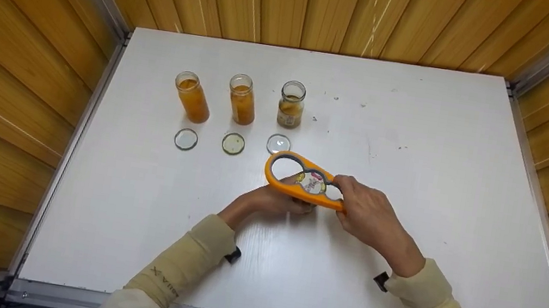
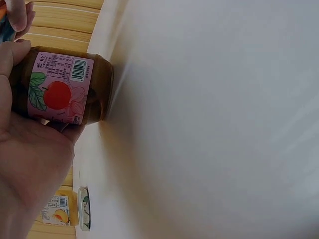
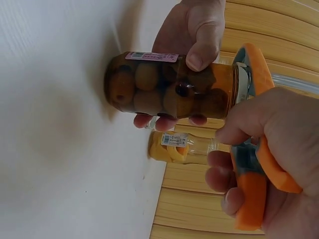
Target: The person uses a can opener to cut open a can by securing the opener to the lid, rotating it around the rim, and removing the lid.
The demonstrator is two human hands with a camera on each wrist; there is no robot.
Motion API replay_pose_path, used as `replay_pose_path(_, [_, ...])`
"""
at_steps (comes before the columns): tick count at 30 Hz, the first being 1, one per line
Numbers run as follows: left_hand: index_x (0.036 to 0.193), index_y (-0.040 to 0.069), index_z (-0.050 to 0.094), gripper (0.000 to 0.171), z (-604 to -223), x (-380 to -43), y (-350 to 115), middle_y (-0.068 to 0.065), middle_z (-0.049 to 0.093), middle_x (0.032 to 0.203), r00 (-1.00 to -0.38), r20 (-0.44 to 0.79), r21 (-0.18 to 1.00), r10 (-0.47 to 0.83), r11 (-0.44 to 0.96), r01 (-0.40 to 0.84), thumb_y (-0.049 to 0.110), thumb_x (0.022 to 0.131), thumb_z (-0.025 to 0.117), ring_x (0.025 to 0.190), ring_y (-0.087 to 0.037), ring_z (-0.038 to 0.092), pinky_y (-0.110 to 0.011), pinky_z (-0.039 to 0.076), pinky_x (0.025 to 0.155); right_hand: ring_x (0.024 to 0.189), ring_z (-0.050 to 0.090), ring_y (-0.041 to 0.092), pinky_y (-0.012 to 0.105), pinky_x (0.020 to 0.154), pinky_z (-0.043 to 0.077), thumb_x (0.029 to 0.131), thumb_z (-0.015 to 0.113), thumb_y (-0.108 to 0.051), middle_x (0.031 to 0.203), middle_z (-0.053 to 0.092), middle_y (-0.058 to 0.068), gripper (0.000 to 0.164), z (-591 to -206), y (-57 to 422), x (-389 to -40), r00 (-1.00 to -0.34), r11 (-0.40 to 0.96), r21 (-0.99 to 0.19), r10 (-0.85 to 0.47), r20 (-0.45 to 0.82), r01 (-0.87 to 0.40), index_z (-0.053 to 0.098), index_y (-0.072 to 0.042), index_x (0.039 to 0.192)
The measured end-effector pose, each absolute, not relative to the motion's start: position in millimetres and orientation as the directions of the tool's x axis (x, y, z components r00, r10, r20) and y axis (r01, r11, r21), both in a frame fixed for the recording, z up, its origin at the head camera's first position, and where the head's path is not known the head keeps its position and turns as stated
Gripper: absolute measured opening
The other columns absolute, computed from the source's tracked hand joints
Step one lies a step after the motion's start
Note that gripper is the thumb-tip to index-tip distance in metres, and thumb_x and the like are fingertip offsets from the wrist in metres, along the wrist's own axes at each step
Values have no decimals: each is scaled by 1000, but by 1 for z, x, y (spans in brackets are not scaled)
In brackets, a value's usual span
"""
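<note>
My left hand (image 1: 280, 202) grips a glass jar of round fruit (image 3: 149, 87) around its side. The jar stands upright on the table, its pink label with a red fruit facing the left wrist view. An orange and grey jar opener (image 1: 278, 183) lies over the jar's top, and the patterned lid (image 1: 312, 182) shows through one of its openings. My right hand (image 1: 372, 213) holds the opener by its narrow end, fingers curled around it. From the head view, the opener and left hand hide most of the jar body.
Three lidless jars stand in a row farther back: two with orange contents, a left jar (image 1: 194, 103) and a middle jar (image 1: 243, 108), and a shorter jar (image 1: 290, 115). A lid (image 1: 186, 139), another lid (image 1: 233, 143) and a third lid (image 1: 279, 143) lie before them on the white table (image 1: 446, 148).
</note>
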State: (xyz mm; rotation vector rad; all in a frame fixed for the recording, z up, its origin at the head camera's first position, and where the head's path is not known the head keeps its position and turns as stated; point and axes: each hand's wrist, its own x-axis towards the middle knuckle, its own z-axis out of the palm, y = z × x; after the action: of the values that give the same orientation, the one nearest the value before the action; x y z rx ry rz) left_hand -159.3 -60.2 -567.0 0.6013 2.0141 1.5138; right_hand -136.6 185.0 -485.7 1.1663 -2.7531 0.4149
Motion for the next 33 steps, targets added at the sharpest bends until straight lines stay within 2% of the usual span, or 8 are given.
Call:
replay_pose_path(4, [153, 16, 43, 67, -566, -158, -61, 5, 49, 147, -761, -196, 955, 618, 297, -5, 22, 95, 76, 130, -13, 46, -37, 34, 118, 80, 67, 32, 41, 67, 60, 85, 80, 1, 112, 66, 20, 27, -486, 184, -132, -666, 657, -122, -716, 207, -744, 60, -5, 102])
replay_pose_path(8, [156, 21, 41, 73, -565, -155, -63, 7, 48, 149, -778, -236, 948, 582, 314, -53, 28, 93, 78, 135, -11, 44, -37, 30, 120, 103, 67, 42, 52, 87, 59, 86, 80, 2, 130, 60, 29, 21, -483, 178, -127, -698, 688, -118, -706, 123, -716, 69, -7, 100])
replay_pose_path(12, [158, 22, 39, 77, -567, -153, -63, 7, 48, 150, -786, -224, 950, 577, 308, -45, 30, 93, 79, 137, -11, 43, -36, 29, 120, 129, 53, 49, 60, 101, 50, 87, 78, 6, 146, 47, 34, 19, -479, 174, -124, -718, 699, -183, -694, 59, -691, 71, -5, 101])
replay_pose_path(15, [159, 23, 38, 77, -567, -152, -63, 9, 47, 151, -781, -219, 950, 584, 310, -34, 31, 93, 79, 138, -9, 43, -35, 28, 121, 138, 43, 51, 64, 104, 45, 88, 75, 8, 151, 39, 37, 16, -477, 173, -122, -713, 692, -210, -700, 37, -691, 68, -3, 97])
replay_pose_path(21, [160, 23, 36, 80, -569, -150, -62, 10, 47, 152, -782, -212, 948, 586, 319, -17, 36, 93, 78, 139, -7, 42, -33, 27, 121, 143, 34, 55, 74, 107, 34, 93, 68, 9, 151, 36, 41, 16, -475, 173, -121, -720, 712, -205, -692, -48, -671, 58, -4, 89])
replay_pose_path(26, [161, 24, 34, 78, -567, -147, -62, 10, 40, 159, -771, -210, 950, 601, 312, -16, 33, 96, 76, 145, -7, 35, -35, 22, 124, 143, 33, 56, 79, 106, 31, 93, 69, 9, 152, 35, 40, 12, -473, 169, -122, -732, 737, -178, -673, -104, -652, 64, -2, 96])
replay_pose_path(30, [159, 24, 37, 75, -567, -145, -63, 9, 41, 158, -783, -245, 938, 572, 345, -41, 32, 95, 76, 144, -8, 37, -36, 23, 123, 144, 31, 56, 76, 108, 30, 94, 67, 7, 153, 34, 40, 10, -476, 167, -121, -732, 738, -169, -673, -107, -654, 65, -1, 99])
replay_pose_path(33, [160, 24, 36, 77, -567, -147, -59, 9, 42, 158, -794, -226, 941, 565, 336, -29, 30, 95, 76, 144, -8, 37, -36, 24, 123, 141, 38, 52, 68, 110, 36, 92, 70, 6, 150, 40, 37, 11, -478, 171, -122, -732, 728, -151, -680, -40, -669, 65, 0, 99])
